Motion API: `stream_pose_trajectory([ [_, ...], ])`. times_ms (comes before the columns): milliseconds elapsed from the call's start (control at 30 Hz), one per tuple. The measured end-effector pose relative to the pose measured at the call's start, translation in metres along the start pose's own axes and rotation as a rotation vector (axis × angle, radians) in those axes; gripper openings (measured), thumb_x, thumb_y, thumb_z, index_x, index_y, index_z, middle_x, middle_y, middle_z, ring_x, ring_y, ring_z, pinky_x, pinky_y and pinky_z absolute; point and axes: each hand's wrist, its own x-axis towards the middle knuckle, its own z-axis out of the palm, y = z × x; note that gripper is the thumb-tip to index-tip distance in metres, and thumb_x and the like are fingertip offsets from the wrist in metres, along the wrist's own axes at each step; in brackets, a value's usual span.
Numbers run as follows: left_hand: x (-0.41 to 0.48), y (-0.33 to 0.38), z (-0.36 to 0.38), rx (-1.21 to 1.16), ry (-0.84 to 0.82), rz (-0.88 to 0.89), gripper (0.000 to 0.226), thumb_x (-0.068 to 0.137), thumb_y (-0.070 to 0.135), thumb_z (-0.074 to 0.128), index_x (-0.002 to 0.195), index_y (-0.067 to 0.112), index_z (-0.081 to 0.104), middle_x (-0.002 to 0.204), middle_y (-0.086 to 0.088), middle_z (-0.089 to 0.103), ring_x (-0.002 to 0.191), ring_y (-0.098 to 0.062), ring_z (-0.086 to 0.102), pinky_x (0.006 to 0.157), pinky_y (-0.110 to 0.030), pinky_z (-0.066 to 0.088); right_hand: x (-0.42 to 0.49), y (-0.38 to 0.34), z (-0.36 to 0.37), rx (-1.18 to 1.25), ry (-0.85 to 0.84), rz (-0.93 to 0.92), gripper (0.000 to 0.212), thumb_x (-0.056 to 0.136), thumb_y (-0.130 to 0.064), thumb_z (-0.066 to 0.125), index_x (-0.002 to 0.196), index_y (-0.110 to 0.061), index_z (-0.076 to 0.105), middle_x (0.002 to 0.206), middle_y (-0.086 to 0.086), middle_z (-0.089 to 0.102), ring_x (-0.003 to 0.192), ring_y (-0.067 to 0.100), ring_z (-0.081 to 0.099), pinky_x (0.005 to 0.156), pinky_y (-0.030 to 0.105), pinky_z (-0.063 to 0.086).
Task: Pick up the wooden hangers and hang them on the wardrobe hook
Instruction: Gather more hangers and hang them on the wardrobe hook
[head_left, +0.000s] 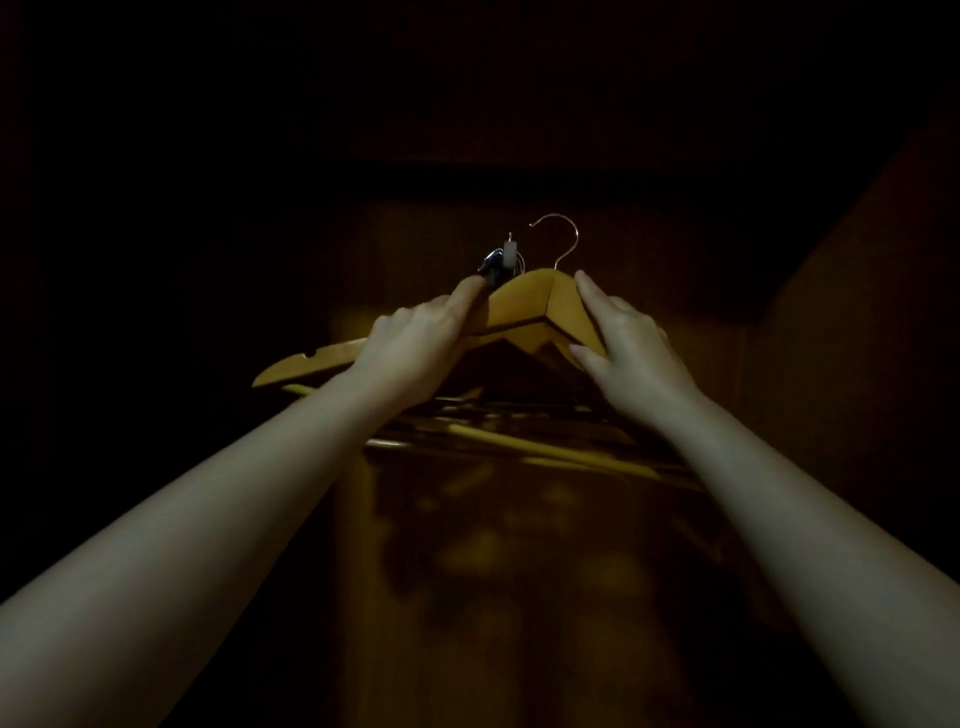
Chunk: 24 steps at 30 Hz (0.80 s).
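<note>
The dark brown wooden wardrobe (831, 322) fills the view, its inside dim. Held up in its middle, near the back panel, is the honey-coloured wooden hanger (524, 306), peaked, smooth, notched near its left tip, with the curved silver wire hook (563, 239) upright and free. More pale wooden hangers (519, 441) lie lower, seemingly hung already. The left hand (415, 343) grips the hanger's left arm, forefinger stretched forward; the right hand (628, 338) pinches the right shoulder between fingers and thumb. The hanging step is in hand: next, lift and shift left so the wire catches the small metal wardrobe hook (498, 260) just beside it.
</note>
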Motion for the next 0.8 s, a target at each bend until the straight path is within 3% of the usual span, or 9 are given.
stream_pose_trajectory([
  [100,0.017,-0.012,0.008,0.060,-0.079,-0.057,0.059,0.097,0.025,0.041,0.147,0.024,0.010,0.128,-0.009,0.054,0.101,-0.029,0.061,0.073,-0.038,0.047,0.025,0.004,0.012,-0.015,-0.046,0.011,0.076,0.092,-0.018,0.055,0.150,-0.026,0.007,0.151,0.007,0.032,0.136,0.033,0.035,0.109,0.044,0.032],
  [200,0.022,-0.026,0.019,0.080,-0.160,-0.099,0.055,0.097,0.025,0.041,0.146,0.024,0.016,0.128,-0.008,0.054,0.104,-0.028,0.059,0.072,-0.036,0.047,0.040,0.001,0.026,-0.026,-0.108,-0.006,0.075,0.092,-0.018,0.054,0.150,-0.024,0.007,0.153,0.007,0.030,0.137,0.033,0.033,0.109,0.043,0.031],
  [333,0.011,-0.036,0.030,0.060,-0.230,-0.153,0.050,0.097,0.029,0.041,0.144,0.024,0.024,0.126,-0.008,0.054,0.105,-0.027,0.058,0.071,-0.034,0.046,0.043,-0.003,0.042,-0.041,-0.154,-0.039,0.073,0.093,-0.016,0.053,0.150,-0.022,0.008,0.152,0.006,0.030,0.135,0.033,0.036,0.107,0.043,0.033],
  [433,0.000,-0.037,0.040,0.020,-0.207,-0.158,0.049,0.097,0.029,0.042,0.142,0.024,0.026,0.122,-0.007,0.057,0.099,-0.025,0.060,0.070,-0.034,0.049,0.034,-0.003,0.053,-0.065,-0.091,-0.077,0.073,0.093,-0.015,0.053,0.150,-0.023,0.007,0.152,0.005,0.030,0.129,0.033,0.044,0.101,0.044,0.041],
  [633,-0.010,-0.026,0.063,0.020,-0.061,-0.183,0.040,0.096,0.026,0.043,0.135,0.020,0.035,0.117,-0.004,0.058,0.097,-0.022,0.061,0.072,-0.034,0.053,0.014,0.014,0.074,-0.236,0.077,-0.081,0.075,0.095,-0.027,0.047,0.149,-0.025,-0.006,0.155,-0.002,0.021,0.106,0.024,0.061,0.074,0.036,0.053],
  [800,-0.016,-0.020,0.082,0.097,0.109,-0.184,0.033,0.095,0.027,0.045,0.126,0.016,0.045,0.104,-0.004,0.062,0.085,-0.020,0.063,0.068,-0.035,0.050,0.020,0.029,0.092,-0.393,0.223,-0.136,0.078,0.085,-0.027,0.063,0.148,-0.016,0.017,0.137,0.007,0.049,0.069,0.021,0.065,0.043,0.027,0.045],
])
